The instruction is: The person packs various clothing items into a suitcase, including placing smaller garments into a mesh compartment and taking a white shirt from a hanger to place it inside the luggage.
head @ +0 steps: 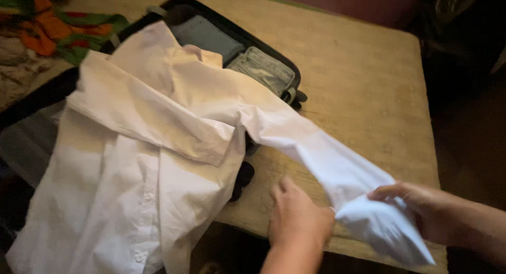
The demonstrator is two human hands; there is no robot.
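Note:
A white button-up shirt [142, 142] lies spread over an open black suitcase [274, 58] on a wooden table [358, 84]. One sleeve [327, 158] is stretched out to the right across the table. My right hand [427, 211] grips the sleeve's cuff end near the table's front edge. Just left of that cuff, my left hand [298, 218] rests on the table with its fingers together, touching the sleeve's underside; whether it pinches the cloth is hidden. The other sleeve is folded across the shirt's chest.
Folded grey clothes [211, 37] and a mesh pocket [266, 68] show inside the suitcase. Orange and green cloth [58, 29] lies at the far left. The floor to the right of the table is dark.

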